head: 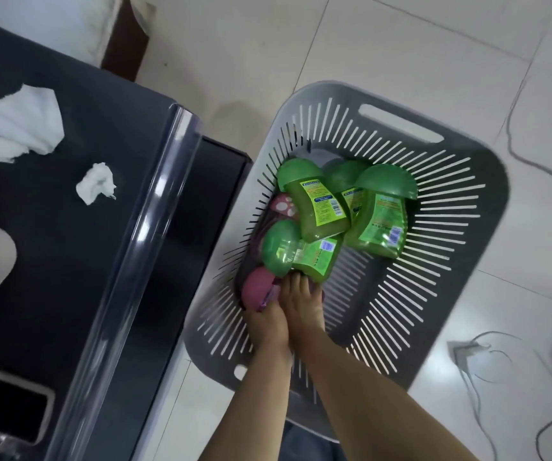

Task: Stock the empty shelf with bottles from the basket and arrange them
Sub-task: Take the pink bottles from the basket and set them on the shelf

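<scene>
- Basket [467, 234]: grey, slotted, on the floor beside the shelf [174, 201].
- Top bottle [321, 204]: lies in the basket's far-left part, long axis diagonal, cap far-left. Translucent green, domed cap, yellow label.
- Right bottle [381, 227]: same kind, cap points away.
- Near bottle [307, 257]: same kind, cap points left.
- Right hand [302, 302]: fingertips against the near bottle, grip not discernible.
- Left hand [266, 324]: fingers at the pink item [256, 287], grip not discernible.
</scene>
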`<state>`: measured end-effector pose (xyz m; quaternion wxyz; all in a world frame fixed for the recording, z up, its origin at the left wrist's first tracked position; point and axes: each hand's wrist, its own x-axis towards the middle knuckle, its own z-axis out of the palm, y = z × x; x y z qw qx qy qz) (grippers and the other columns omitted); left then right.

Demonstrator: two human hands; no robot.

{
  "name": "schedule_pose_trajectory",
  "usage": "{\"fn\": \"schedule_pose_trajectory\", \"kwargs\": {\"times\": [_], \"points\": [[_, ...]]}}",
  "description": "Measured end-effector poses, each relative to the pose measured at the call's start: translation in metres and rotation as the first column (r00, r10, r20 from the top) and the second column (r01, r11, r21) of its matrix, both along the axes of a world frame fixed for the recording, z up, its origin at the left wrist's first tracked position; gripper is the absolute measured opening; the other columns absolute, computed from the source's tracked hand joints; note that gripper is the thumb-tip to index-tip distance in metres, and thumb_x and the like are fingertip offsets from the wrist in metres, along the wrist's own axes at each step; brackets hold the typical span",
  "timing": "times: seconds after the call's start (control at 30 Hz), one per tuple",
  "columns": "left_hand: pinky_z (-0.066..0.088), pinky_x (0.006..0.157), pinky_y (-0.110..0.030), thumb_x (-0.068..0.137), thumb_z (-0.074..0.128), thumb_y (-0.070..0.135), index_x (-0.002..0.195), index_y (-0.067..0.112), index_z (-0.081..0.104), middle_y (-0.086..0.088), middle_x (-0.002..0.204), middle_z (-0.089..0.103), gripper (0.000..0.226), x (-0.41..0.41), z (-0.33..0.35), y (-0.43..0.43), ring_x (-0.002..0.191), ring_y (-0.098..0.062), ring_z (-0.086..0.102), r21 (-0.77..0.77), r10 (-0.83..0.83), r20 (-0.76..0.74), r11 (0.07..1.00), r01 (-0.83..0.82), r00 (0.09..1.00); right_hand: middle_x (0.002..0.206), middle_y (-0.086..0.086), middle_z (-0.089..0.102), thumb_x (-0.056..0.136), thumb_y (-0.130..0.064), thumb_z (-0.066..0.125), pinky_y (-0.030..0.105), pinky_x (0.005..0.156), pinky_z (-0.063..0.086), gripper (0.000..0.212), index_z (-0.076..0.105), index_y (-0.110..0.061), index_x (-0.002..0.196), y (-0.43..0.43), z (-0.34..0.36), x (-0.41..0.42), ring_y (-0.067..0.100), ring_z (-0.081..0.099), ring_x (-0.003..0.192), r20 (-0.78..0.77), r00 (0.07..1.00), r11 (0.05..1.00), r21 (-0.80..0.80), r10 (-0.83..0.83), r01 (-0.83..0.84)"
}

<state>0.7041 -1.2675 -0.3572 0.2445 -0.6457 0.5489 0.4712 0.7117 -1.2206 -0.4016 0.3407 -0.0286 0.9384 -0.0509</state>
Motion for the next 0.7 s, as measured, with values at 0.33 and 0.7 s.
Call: {"fn": "schedule_pose_trajectory", "kwargs": {"times": [0.33, 0.7], "points": [[0.040, 0.089, -0.035, 0.093, 0.040, 0.003, 0.122, -0.010, 0.051, -0.023, 0.125, 0.056, 0.033, -0.038, 0.049, -0.020, 0.115, -0.036, 0.053, -0.239, -0.005, -0.167, 0.970, -0.036, 0.986, 0.130, 0.015, 0.045, 0.064, -0.046, 0.073, 0.042, 0.100, 0.043, 0.103, 0.017, -0.003, 0.139, 0.056, 0.066, -0.027, 0.032, 0.046, 0.121, 0.559, 0.712, 0.854, -0.014, -0.425, 0.520], [0.047, 0.098, -0.043, 0.075, 0.077, 0.023, 0.111, 0.004, 0.060, -0.007, 0.112, 0.065, 0.045, -0.051, 0.006, 0.041, 0.103, -0.028, 0.061, 0.291, 0.136, -0.031, 0.949, -0.121, 0.990, 0.099, 0.013, 0.061, 0.045, -0.026, 0.073, 0.039, 0.080, 0.050, 0.080, 0.049, -0.009, 0.120, 0.137, 0.145, -0.087, 0.028, 0.058, 0.090, 0.901, 0.385, -0.029, -0.398, -0.200, 0.917]]}}
